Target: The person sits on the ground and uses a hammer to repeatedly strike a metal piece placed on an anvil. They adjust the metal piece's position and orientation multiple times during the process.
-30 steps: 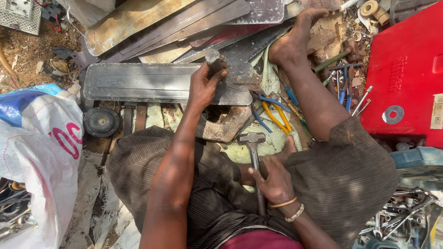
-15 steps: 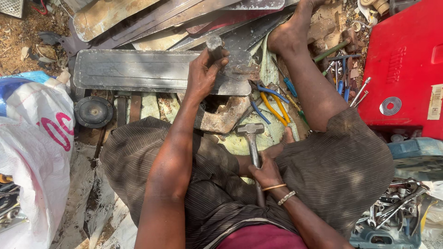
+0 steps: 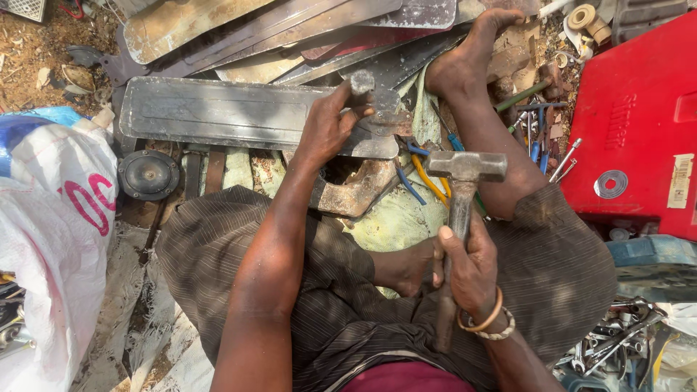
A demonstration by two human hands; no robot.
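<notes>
At the lower right a low tray (image 3: 630,341) is heaped with wrenches and other small metal tools, and above it sits a closed red case (image 3: 639,123) with a metal washer (image 3: 611,184) lying on its lid. On the left a white sack (image 3: 51,247) with pink markings bulges; what fills it cannot be seen. The left hand (image 3: 328,129) reaches forward with the arm nearly straight, fingers closed around a short metal punch (image 3: 361,86) held upright against the hub end of a grey fan blade (image 3: 239,116) lying on the ground. The right hand (image 3: 468,268) is drawn back near the lap, gripping the handle of a hammer (image 3: 462,190) whose steel head is raised above yellow-handled pliers (image 3: 430,180).
</notes>
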